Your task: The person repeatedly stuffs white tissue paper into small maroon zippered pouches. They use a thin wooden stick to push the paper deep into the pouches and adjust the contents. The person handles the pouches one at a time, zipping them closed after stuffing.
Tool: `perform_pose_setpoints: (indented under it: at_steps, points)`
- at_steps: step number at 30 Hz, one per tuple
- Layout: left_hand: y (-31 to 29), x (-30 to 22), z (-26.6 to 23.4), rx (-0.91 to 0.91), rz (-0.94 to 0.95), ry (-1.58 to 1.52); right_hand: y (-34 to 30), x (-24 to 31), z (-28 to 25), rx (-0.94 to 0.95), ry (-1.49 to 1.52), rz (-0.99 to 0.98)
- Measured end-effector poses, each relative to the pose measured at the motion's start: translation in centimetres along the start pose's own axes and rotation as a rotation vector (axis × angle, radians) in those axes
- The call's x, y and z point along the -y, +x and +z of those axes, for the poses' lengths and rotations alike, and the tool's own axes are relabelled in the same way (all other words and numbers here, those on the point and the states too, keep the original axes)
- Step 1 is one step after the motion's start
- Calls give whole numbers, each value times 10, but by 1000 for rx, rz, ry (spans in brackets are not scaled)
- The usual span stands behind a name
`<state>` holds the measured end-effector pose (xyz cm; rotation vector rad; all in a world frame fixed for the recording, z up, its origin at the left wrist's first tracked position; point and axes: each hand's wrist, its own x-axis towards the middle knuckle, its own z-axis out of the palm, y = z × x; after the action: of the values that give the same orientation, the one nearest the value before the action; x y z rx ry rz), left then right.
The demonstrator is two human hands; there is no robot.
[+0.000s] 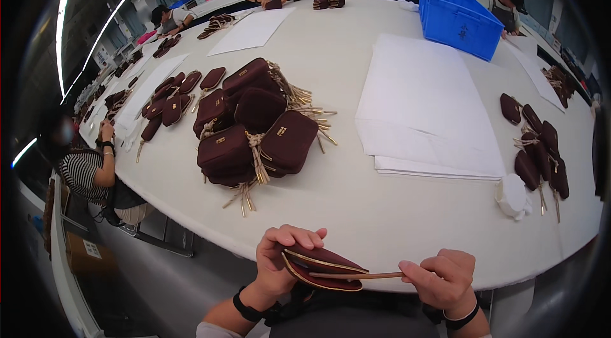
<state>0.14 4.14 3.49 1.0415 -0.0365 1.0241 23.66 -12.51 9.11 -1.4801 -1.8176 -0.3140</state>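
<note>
My left hand [275, 260] is wrapped round the closed end of a small burgundy zip pouch [323, 260] at the table's near edge. The pouch lies tilted with its gold-toothed zip undone, and its mouth gapes to the right. Between the finger and thumb of my right hand [445, 279] is a thin brown stick [379, 275]. The stick's far end reaches into the pouch's mouth, where its tip is hard to make out. Beyond my hands stands a heap of similar burgundy pouches [287, 142] with beige cord tassels and gold tips.
Right of the heap lie stacked white sheets [420, 109], with a blue crate [459, 20] behind them. A white roll [511, 196] sits near more pouches [538, 153] at right. Flatter pouches [172, 109] lie left. Several people work around the white table [356, 211].
</note>
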Motion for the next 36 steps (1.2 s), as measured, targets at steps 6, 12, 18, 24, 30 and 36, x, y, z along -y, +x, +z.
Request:
perform_pose_setpoints:
  at_steps: [6,12,18,24,30,36]
  points:
    - [4,1,6,-171,-72,-32,4,10,-5,89,-112,142]
    - [12,11,0,-245,-278,-79,9,12,5,238,-192,165]
    - [27,19,6,-486,-427,-78,-2,-27,-51,237,-271,420]
    - [38,34,20,-444,-445,18,-34,-107,-63,274,-540,438]
    - [42,22,27,-342,-607,303,16,-76,-9,378,154,383]
    - [53,9,16,56,-752,678,43,-73,50,585,349,366]
